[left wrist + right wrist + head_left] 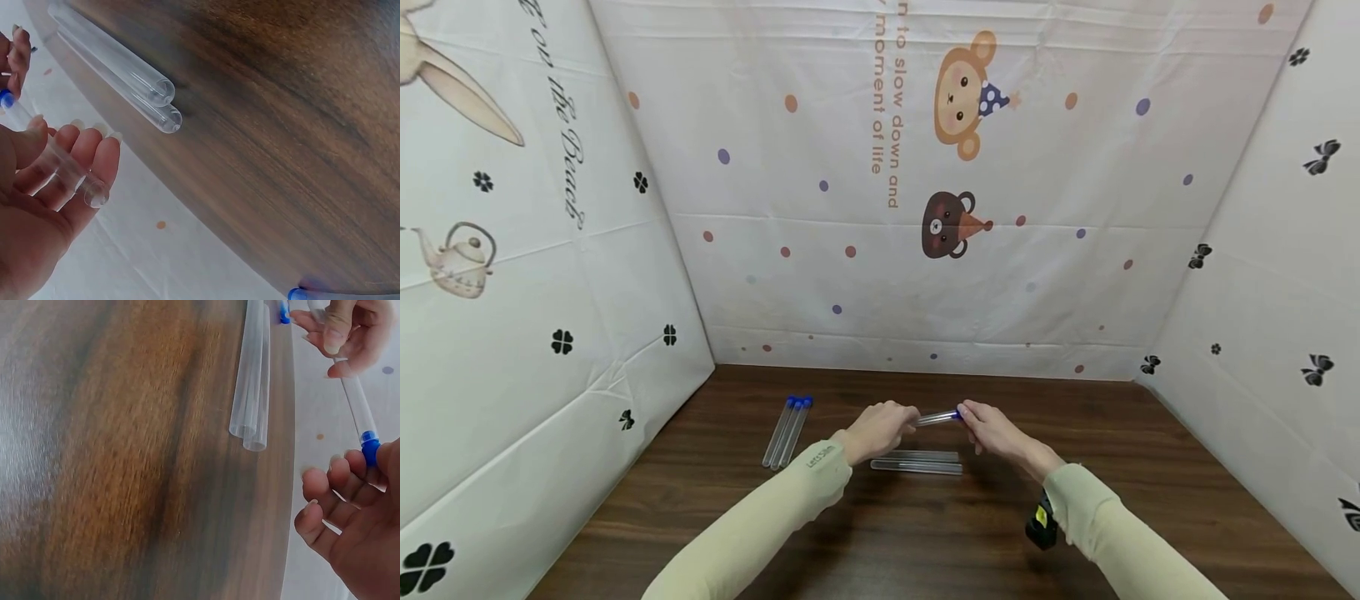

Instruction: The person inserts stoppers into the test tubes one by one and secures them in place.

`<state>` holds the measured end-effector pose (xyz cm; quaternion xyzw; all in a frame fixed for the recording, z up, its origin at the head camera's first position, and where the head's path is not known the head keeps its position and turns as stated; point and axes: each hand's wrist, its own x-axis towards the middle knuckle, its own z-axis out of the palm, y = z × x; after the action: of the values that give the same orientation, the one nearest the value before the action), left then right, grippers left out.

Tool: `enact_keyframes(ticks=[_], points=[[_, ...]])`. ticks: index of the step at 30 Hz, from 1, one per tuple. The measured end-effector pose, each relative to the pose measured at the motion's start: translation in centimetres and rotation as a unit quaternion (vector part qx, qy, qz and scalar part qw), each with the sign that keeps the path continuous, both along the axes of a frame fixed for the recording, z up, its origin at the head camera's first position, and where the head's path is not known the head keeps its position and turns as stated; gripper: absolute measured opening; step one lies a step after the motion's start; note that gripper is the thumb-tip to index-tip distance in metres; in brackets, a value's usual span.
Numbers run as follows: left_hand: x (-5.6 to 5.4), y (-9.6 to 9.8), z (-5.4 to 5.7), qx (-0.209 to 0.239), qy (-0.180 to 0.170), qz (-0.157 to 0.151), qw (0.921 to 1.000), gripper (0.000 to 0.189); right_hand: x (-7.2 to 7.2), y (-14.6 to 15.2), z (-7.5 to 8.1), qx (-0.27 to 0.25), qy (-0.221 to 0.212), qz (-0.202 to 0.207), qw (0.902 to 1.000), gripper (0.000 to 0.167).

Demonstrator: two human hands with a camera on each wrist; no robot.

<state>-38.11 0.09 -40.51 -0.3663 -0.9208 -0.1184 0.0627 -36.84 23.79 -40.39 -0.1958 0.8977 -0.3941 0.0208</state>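
My left hand (882, 431) holds a clear plastic test tube (936, 418) over the table, thumb on one side and fingers curled along the other. Its rounded end shows by the fingers in the left wrist view. At the tube's other end, my right hand (996, 432) pinches a blue cap (370, 452), which sits on the tube's mouth. Below the hands, clear test tubes without caps (917, 467) lie side by side, their open ends toward the right. Left of my left hand lie three test tubes with blue caps (787, 433), caps pointing away from me.
A black tape-measure-like object with a yellow label (1041, 525) shows beside the right sleeve, partly behind it. The dark wood-grain table (925, 542) is bordered by white printed cloth walls (880, 283) at the back, left and right.
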Motion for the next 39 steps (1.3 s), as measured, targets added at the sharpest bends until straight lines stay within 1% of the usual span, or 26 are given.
enact_keyframes(ticks=[2,7,9,13,20,25,32,39], points=[[0.0,0.0,0.0,0.003,0.004,-0.001,1.0000,0.034,0.1,-0.1,0.0,0.004,0.008,-0.001,1.0000,0.032],[0.1,0.1,0.1,0.017,-0.007,-0.004,0.9998,0.038,0.2,-0.2,-0.1,0.013,0.028,-0.009,0.9995,0.036],[0.1,0.1,0.1,0.025,-0.016,-0.005,0.9995,0.040,0.3,-0.2,0.0,0.014,0.032,-0.014,0.9993,0.037],[0.3,0.4,0.2,0.033,-0.021,-0.005,0.9992,0.039,0.4,-0.2,0.0,0.015,0.030,-0.024,0.9991,0.038],[0.6,0.9,0.4,0.035,-0.009,0.004,0.9993,0.030,0.4,-0.2,0.2,0.022,0.020,-0.045,0.9985,0.038],[0.6,1.2,0.4,0.033,0.001,0.012,0.9994,0.024,0.4,-0.3,0.4,0.010,0.008,-0.058,0.9982,0.037],[0.6,1.6,0.4,0.021,0.039,0.017,0.9989,0.023,0.2,-0.3,0.4,0.002,-0.007,-0.078,0.9969,0.038],[0.7,1.8,0.2,0.020,0.063,0.017,0.9977,0.024,0.3,-0.3,0.6,0.002,-0.018,-0.086,0.9962,0.038]])
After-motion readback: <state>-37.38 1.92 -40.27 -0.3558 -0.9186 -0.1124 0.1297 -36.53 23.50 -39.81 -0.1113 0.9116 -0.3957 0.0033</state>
